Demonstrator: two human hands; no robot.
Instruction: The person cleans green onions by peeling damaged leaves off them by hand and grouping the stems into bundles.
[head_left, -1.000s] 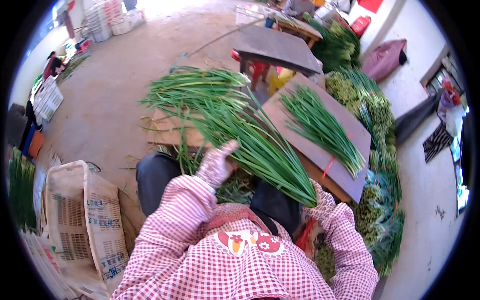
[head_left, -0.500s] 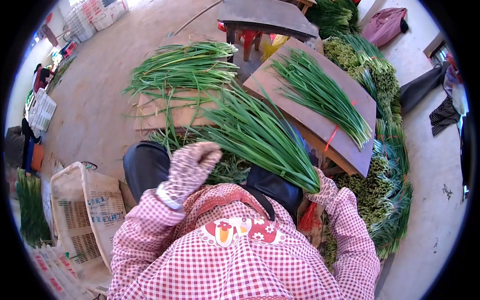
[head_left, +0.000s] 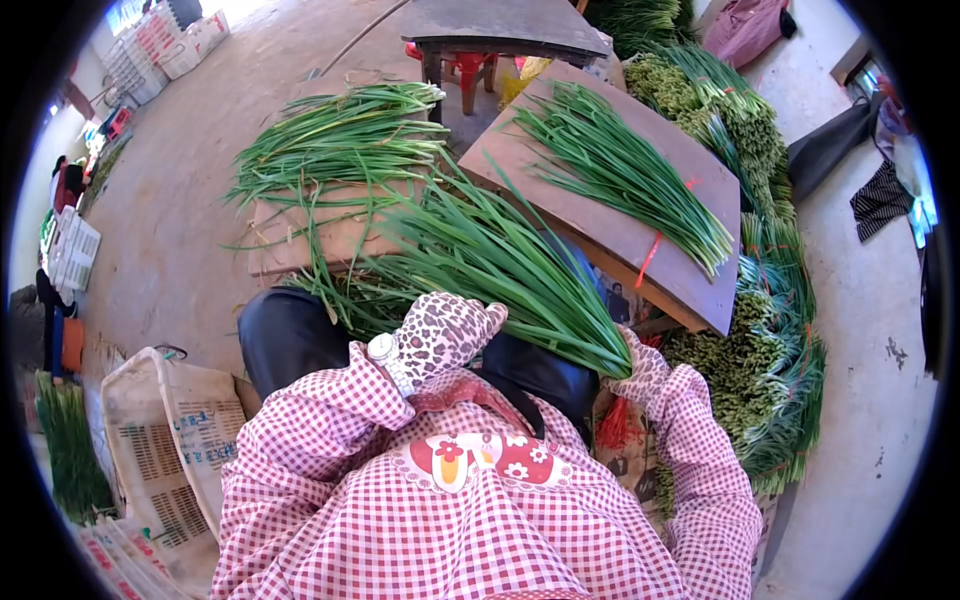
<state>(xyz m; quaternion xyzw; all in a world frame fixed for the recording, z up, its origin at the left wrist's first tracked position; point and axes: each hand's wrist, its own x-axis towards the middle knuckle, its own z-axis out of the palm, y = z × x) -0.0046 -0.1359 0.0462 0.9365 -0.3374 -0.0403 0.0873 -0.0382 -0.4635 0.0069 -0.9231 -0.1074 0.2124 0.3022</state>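
My right hand (head_left: 645,366), in a leopard-print glove, grips the stem end of a bunch of garlic chives (head_left: 520,270). The long leaves fan out over my lap toward a low board. My left hand (head_left: 448,332), gloved alike, is closed at the lower edge of these leaves; what its fingertips pinch, if anything, is hidden. Ahead, a loose heap of chives (head_left: 340,135) lies on the low wooden board (head_left: 275,235). On the slanted board (head_left: 690,290) to the right rests another bunch (head_left: 630,170) with red ties around it.
Stacked bundles (head_left: 765,330) of greens line the right wall. Red tie strands (head_left: 620,425) hang beside my right knee. A white plastic crate (head_left: 165,430) stands at my left, near more upright greens (head_left: 70,450). A dark table (head_left: 510,25) and red stool (head_left: 470,75) are ahead.
My left hand has moved right and forward to the edge of the leaves. My right hand keeps its grip on the bunch. The view has shifted slightly.
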